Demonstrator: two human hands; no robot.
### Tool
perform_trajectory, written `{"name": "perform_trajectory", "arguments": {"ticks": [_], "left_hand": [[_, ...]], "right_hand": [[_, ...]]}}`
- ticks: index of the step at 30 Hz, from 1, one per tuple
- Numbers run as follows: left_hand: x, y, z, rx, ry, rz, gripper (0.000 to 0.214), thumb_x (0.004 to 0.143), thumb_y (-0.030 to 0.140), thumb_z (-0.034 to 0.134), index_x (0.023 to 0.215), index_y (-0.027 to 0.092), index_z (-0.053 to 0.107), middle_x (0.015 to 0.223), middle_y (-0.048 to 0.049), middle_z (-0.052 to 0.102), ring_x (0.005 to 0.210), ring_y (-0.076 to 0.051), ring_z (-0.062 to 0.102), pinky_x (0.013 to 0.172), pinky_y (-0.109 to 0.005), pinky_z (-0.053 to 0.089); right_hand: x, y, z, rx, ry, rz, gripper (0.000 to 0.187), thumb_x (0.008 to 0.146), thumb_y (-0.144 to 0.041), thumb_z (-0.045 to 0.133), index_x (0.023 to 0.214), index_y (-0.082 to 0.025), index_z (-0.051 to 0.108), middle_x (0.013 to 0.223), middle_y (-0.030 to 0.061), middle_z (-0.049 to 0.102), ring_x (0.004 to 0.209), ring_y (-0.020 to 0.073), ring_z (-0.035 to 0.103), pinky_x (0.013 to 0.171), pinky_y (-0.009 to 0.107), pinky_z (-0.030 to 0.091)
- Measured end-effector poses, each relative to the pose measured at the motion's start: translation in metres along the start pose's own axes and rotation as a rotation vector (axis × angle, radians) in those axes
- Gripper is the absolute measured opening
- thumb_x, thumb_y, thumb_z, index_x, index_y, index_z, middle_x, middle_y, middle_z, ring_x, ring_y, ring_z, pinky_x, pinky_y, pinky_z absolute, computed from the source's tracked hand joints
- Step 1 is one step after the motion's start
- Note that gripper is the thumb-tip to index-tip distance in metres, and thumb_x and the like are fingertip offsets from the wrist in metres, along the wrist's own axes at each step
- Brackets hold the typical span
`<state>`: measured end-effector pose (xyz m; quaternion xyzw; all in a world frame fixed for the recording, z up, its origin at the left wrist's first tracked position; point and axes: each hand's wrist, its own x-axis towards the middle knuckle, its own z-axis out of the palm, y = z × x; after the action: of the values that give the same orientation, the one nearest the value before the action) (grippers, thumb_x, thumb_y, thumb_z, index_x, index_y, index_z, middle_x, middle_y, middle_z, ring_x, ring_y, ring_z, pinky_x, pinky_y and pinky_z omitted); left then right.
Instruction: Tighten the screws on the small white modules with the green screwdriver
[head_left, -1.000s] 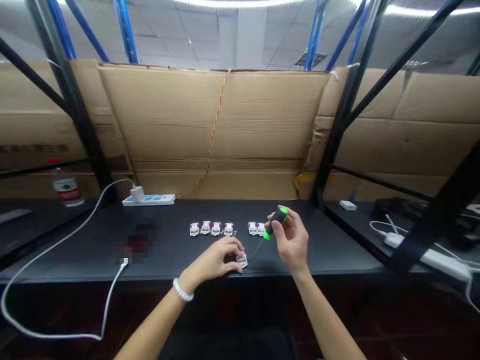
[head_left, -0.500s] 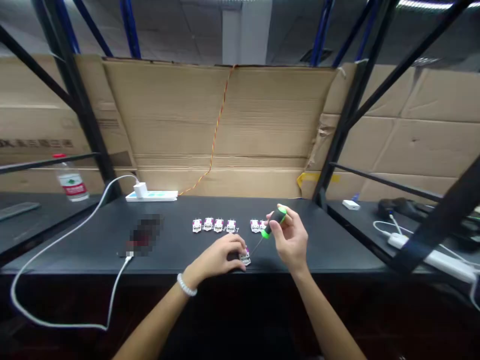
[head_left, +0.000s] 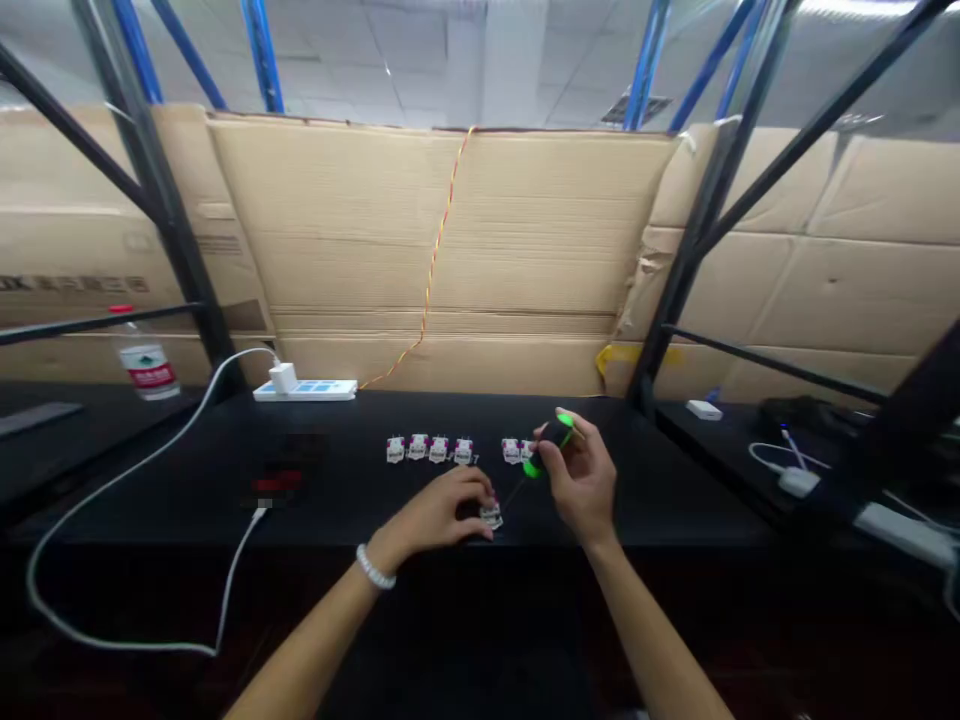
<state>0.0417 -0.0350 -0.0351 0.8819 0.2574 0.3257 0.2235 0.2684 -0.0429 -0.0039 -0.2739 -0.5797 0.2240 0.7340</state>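
Note:
My left hand point(head_left: 442, 513) rests on the black table point(head_left: 360, 500) near its front edge, fingers curled down on a small white and magenta part point(head_left: 492, 516). My right hand point(head_left: 581, 478) is closed round a black screwdriver with green ends point(head_left: 546, 446); its thin shaft slants down and left towards that part. Behind the hands lies a row of several similar small parts point(head_left: 429, 449), with two more point(head_left: 516, 450) just left of the screwdriver handle.
A white power strip point(head_left: 306, 389) with a plugged charger sits at the back left; its white cable point(head_left: 112, 490) loops over the front edge. A water bottle point(head_left: 146, 362) stands far left. Cardboard sheets point(head_left: 465, 250) wall the back. Black frame posts point(head_left: 679, 270) flank the table.
Both hands hold nearly the same pose; the view has shifted slightly and the scene looks darker. The screwdriver handle has dipped a little towards the part.

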Motion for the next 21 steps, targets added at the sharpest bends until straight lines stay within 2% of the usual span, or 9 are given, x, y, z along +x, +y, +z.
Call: {"name": "perform_trajectory", "arguments": {"ticks": [13,21], "left_hand": [[0.0005,-0.001,0.0003,0.004,-0.005,0.004,0.026,0.089,0.042,0.086,0.099,0.02,0.075,0.112,-0.0076,0.072,0.108,-0.024,0.066,0.098,-0.036,0.053],[0.0009,-0.001,0.001,-0.003,-0.001,-0.002,0.027,0.089,0.043,0.086,0.099,0.02,0.076,0.112,-0.0082,0.072,0.109,-0.025,0.066,0.098,-0.036,0.053]], "right_hand": [[-0.0007,-0.0003,-0.0032,-0.059,0.01,-0.025,0.044,0.091,-0.034,0.083,0.131,-0.023,0.066,0.105,0.0074,0.079,0.09,0.0228,0.081,0.082,0.039,0.07],[-0.0013,-0.0027,0.0013,-0.113,0.047,-0.09,0.048,0.085,-0.03,0.088,0.128,-0.026,0.066,0.103,0.0043,0.077,0.085,0.0199,0.079,0.079,0.035,0.069]]}}
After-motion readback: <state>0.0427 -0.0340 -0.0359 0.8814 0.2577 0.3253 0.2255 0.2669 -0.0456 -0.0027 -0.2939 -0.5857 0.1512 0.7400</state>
